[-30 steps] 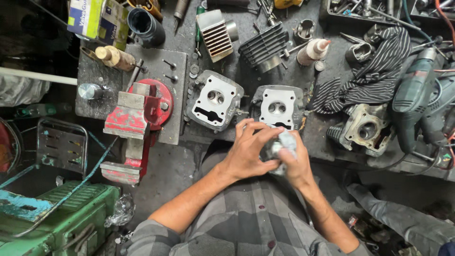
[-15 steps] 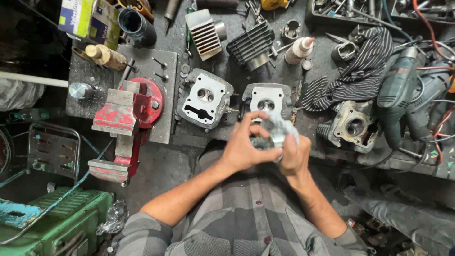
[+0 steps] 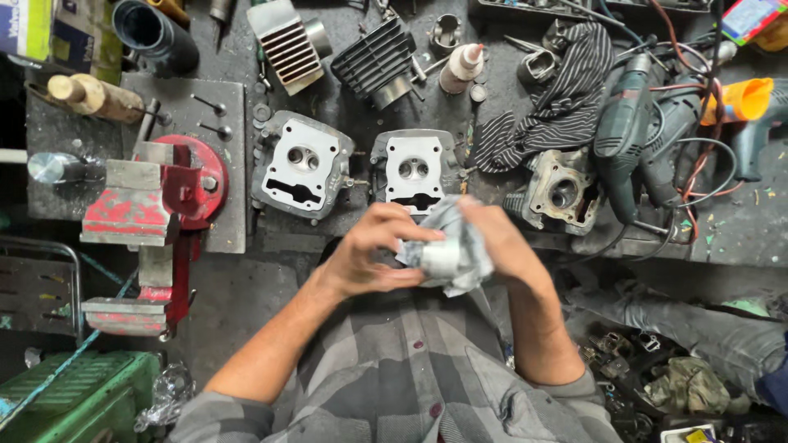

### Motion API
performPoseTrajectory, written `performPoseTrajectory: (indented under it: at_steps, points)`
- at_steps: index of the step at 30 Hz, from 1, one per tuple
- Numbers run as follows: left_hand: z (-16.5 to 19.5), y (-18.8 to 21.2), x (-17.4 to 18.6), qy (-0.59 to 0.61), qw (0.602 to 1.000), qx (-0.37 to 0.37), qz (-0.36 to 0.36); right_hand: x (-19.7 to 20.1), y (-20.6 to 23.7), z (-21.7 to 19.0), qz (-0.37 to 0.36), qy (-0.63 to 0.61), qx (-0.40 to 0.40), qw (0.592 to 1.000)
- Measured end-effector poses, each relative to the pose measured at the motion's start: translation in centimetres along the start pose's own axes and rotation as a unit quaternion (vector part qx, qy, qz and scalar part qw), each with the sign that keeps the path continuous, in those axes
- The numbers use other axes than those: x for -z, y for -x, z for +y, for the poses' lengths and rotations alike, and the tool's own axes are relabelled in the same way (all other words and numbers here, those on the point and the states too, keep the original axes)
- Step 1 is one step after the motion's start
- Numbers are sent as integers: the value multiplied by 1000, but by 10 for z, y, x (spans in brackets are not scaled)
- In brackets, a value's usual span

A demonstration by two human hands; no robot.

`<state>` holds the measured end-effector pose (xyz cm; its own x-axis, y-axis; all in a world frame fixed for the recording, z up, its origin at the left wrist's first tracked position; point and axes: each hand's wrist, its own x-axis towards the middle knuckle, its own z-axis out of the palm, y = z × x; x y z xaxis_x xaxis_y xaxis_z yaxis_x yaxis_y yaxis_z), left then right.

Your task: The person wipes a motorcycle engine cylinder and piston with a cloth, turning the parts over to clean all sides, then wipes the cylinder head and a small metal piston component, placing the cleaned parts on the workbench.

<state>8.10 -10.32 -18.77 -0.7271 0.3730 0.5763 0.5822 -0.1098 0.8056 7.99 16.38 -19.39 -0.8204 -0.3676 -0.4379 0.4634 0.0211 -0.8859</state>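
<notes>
- Left hand (image 3: 373, 250) grips a small grey metal cylinder (image 3: 442, 257), fingers curled around its side.
- Right hand (image 3: 501, 246) holds a pale rag (image 3: 460, 246) wrapped about that cylinder.
- Both hover above the bench edge, just before the middle cylinder head (image 3: 414, 171).
- Red vise (image 3: 156, 205) sits well apart, leftward.

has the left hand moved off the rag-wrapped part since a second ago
No. The left hand stays on the rag-wrapped metal part, still just below the middle cylinder head on the bench.
</notes>
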Motion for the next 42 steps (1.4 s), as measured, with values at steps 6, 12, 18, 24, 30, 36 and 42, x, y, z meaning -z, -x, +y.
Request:
performPoseTrajectory:
  at_steps: [6, 12, 18, 24, 30, 36, 42]
  points:
    - [-4, 22, -6, 283, 930, 157, 172, 28, 35, -55, 121, -294, 372, 872]
    - [-8, 29, -7, 551, 777, 191, 238, 7, 11, -3, 253, -39, 209, 944]
    - [-13, 33, -19, 490, 804, 229, 246, -47, 10, 29, 202, 185, 343, 898]
    - [13, 16, -5, 140, 939, 239, 205, -73, 10, -6, 96, 321, 482, 810]
    - [53, -9, 15, -324, 936, 113, 79, -89, 12, -42, 137, 492, 439, 740]
    - [65, -17, 22, -316, 925, 166, 131, -107, 13, -45, 90, 539, 458, 702]
    - [75, -21, 27, -341, 932, 119, 15, -110, 13, -48, 48, 551, 364, 749]
